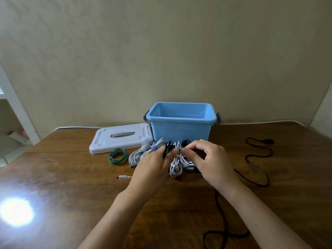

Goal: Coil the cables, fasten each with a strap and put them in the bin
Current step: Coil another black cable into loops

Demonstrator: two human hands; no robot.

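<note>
Where the glossy brown wooden table [71,177] lies nearest, a loose black cable [258,159] snakes along its right side. Left hand [152,168]: fingers curled round a thin black cable coil [168,147]. Right hand [210,159]: fingertips pinching a dark green strap [180,151] at that coil. Beneath: white coiled cables [176,168], smooth and looped. Left: green strap roll [117,156], ring-shaped. Beyond: flat white plastic lid [120,139]; open rectangular blue plastic bin [181,121].
</note>
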